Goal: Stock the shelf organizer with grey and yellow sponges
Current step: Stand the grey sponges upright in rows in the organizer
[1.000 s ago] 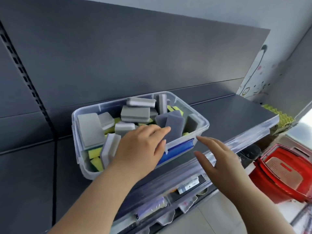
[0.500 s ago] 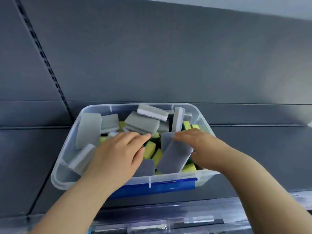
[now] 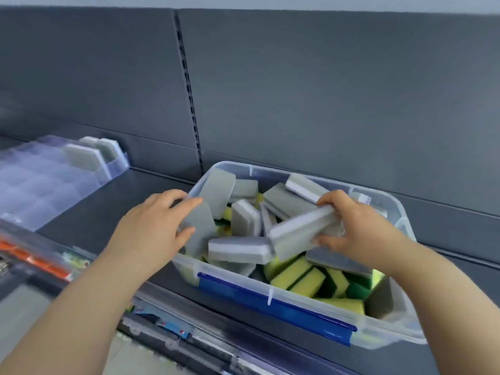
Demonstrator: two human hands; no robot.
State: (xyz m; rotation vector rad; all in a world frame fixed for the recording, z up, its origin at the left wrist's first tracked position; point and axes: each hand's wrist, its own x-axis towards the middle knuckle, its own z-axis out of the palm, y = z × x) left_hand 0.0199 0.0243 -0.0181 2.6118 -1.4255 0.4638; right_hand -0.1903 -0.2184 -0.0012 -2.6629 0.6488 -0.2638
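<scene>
A clear plastic bin (image 3: 281, 300) with a blue front clip sits on the dark shelf, full of grey sponges and yellow-green sponges (image 3: 303, 278). My left hand (image 3: 151, 228) grips a grey sponge (image 3: 198, 228) at the bin's left end, thumb and fingers round its edge. My right hand (image 3: 351, 226) holds a grey and white sponge (image 3: 300, 236) lifted a little above the heap. At the far left lies the clear shelf organizer (image 3: 40, 182) with a few grey sponges (image 3: 84, 158) standing in its back right corner.
The dark shelf (image 3: 113, 212) runs between the organizer and the bin. A slotted upright (image 3: 189, 93) divides the grey back panel. Below the shelf's front edge is a clear price rail (image 3: 173, 328) with labels and an orange strip (image 3: 35, 261) at the left.
The view has swung left, bringing the organizer into sight. Both hands have closed on grey sponges in the bin, and the right hand has raised its sponge.
</scene>
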